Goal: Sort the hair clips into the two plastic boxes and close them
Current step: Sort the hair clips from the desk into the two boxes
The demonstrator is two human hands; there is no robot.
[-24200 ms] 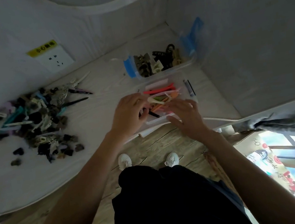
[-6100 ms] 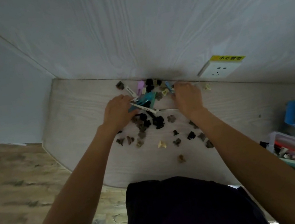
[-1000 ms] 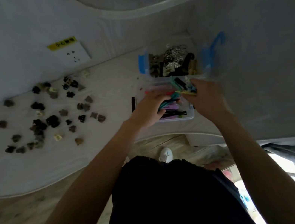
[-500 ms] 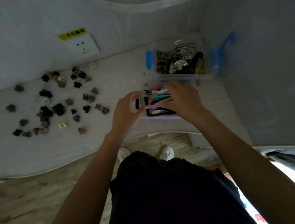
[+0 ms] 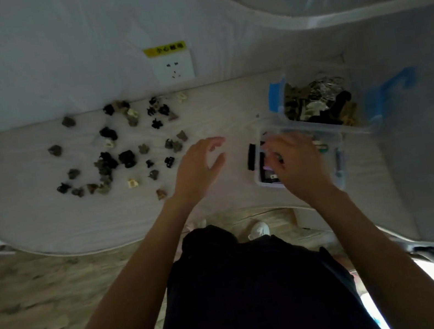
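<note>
Sorting mid-way: left hand (image 5: 199,167) spread, empty, hovering over table (image 5: 46,223) between small claw clips (image 5: 121,155) and near box (image 5: 266,181). Right hand (image 5: 295,162) over near box, grip unclear. Far box (image 5: 327,123) uncovered. Better grab several claws per trip, drop into far box.

left hand (image 5: 201,167) spread, right hand (image 5: 298,163) fingers curled

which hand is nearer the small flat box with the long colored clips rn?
Right. The right hand is over the small flat box, covering most of it. The left hand hangs open above the tabletop to the box's left, apart from it.
</note>
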